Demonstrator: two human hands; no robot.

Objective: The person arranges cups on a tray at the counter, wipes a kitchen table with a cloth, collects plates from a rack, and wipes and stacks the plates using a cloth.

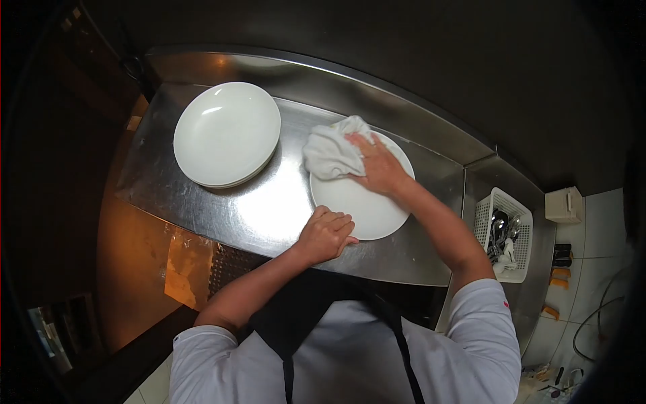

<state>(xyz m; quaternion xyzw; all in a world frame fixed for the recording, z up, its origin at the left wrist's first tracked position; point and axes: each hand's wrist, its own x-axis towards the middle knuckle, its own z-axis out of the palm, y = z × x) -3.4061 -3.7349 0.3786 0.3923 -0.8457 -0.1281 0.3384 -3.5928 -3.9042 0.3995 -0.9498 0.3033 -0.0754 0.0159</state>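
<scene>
A white plate point(373, 212) lies on the steel counter in front of me. My right hand point(380, 165) presses a crumpled white cloth point(333, 151) against the plate's upper part, fingers spread over the fabric. At the plate's lower left edge, my left hand point(326, 234) grips the rim with its fingers curled. To the left, a stack of white plates point(229, 135) rests on the counter, apart from both hands.
The steel counter point(269, 209) has a raised back edge point(323, 77). At the right, a white perforated basket point(483, 219) holds spoons and other cutlery. Beyond it, a pale box point(564, 205) and orange-handled items point(560, 279) are at the tiled wall.
</scene>
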